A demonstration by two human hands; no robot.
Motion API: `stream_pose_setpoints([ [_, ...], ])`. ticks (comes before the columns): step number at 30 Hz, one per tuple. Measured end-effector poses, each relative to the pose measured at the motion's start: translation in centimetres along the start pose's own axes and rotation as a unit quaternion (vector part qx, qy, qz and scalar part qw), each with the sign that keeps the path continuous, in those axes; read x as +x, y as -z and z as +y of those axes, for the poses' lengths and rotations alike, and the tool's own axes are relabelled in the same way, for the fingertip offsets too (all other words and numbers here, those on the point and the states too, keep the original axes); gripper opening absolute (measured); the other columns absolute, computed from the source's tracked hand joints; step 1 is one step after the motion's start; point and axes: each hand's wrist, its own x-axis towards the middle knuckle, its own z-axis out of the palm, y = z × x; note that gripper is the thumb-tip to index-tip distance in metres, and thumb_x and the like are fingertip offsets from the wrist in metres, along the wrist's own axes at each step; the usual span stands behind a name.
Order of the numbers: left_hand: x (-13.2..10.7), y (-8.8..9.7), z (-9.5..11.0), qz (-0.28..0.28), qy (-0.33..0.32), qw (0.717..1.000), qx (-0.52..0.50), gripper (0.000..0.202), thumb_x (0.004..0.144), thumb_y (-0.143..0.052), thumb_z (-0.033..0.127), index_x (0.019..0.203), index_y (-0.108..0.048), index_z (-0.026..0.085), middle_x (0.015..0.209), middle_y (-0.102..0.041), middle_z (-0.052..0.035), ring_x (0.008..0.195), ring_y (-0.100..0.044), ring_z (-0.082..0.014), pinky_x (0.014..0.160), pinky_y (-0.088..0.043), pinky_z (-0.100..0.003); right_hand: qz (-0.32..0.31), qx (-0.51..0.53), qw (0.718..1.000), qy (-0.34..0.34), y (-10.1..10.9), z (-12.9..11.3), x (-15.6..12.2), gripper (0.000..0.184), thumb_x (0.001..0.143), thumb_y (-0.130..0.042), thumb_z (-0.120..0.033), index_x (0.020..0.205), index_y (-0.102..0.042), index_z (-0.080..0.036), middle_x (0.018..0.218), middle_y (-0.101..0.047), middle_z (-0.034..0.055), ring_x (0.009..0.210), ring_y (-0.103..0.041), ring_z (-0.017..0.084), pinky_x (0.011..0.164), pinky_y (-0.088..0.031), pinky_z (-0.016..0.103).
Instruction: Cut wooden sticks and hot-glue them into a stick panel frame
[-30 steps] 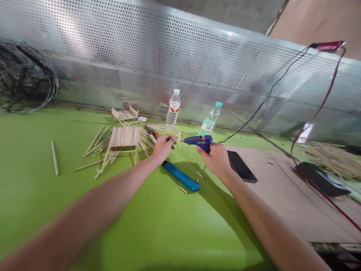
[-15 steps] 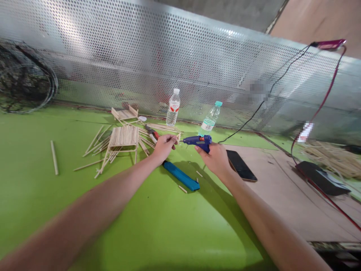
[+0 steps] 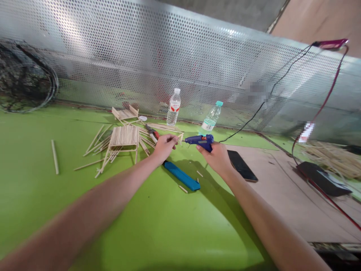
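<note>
My right hand (image 3: 217, 156) is wrapped round the handle of a blue hot glue gun (image 3: 199, 140), whose nozzle points left. Pinched in the fingers of my left hand (image 3: 166, 146) are short thin wooden sticks (image 3: 181, 137), close to the nozzle tip; whether the two touch I cannot tell. Below my hands lies a blue-handled tool (image 3: 182, 175), its far end hidden by my left hand. Red-and-white-handled pliers (image 3: 152, 132) rest just behind that hand. To the left stands a small table-like frame of sticks (image 3: 124, 136), with loose sticks (image 3: 98, 145) under and around it.
Two water bottles, one white-capped (image 3: 173, 107) and one green-capped (image 3: 210, 118), stand by the perforated metal panel (image 3: 126, 49). A second stick model (image 3: 126, 113) sits behind the first. At right are a phone (image 3: 241, 165), a black box (image 3: 321, 178) and cables. Stick offcuts (image 3: 183, 189) lie in front.
The glue gun in my right hand has shifted slightly to the right. The small sticks in my left hand have tilted a little, and that hand stays nearly still.
</note>
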Motion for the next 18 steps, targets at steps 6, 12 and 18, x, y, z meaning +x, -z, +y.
stream_pose_setpoints([
  [6,-0.1,0.1,0.1,0.037,0.002,0.999,0.004,0.021,0.085,-0.063,0.036,0.079,-0.067,0.016,0.071,-0.064,-0.0016,0.058,-0.057,-0.0117,0.057,-0.043,-0.025,-0.006,-0.022,0.999,-0.033,0.2,0.9,0.6,0.038,0.086,-0.061,-0.047,0.093,-0.074,-0.012,0.074,-0.071,0.0101,0.065,-0.062,0.023,0.057,-0.035,0.029],
  [12,-0.4,0.1,0.9,0.04,0.011,0.999,0.006,0.017,0.085,-0.063,0.03,0.076,-0.067,0.016,0.068,-0.063,-0.0008,0.056,-0.055,-0.0107,0.057,-0.042,-0.025,0.006,-0.051,0.997,-0.049,0.1,1.0,0.7,0.037,0.088,-0.061,-0.045,0.101,-0.074,-0.013,0.082,-0.073,0.0131,0.073,-0.066,0.027,0.06,-0.036,0.03],
  [18,-0.5,0.1,1.0,0.04,0.012,0.999,0.006,0.017,0.084,-0.064,0.03,0.077,-0.068,0.015,0.067,-0.063,-0.0013,0.056,-0.055,-0.0112,0.057,-0.042,-0.025,0.061,-0.045,0.993,-0.089,-0.1,2.1,0.9,0.038,0.089,-0.059,-0.041,0.108,-0.072,-0.011,0.085,-0.074,0.0149,0.077,-0.067,0.029,0.062,-0.038,0.031],
])
